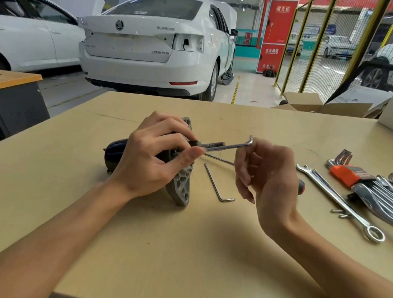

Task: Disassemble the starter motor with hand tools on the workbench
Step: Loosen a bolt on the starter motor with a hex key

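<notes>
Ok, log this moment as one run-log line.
left hand: grips starter motor | right hand: at hex key bend, grip unclear | spare hex key: on workbench

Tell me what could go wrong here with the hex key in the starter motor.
1. The right hand looks barely on the hex key's bent end, so the key may slip out and round the bolt.
2. The starter motor is steadied only by the left hand; it could roll on the bench.
3. A freed bolt could get lost among the wrenches.
</notes>
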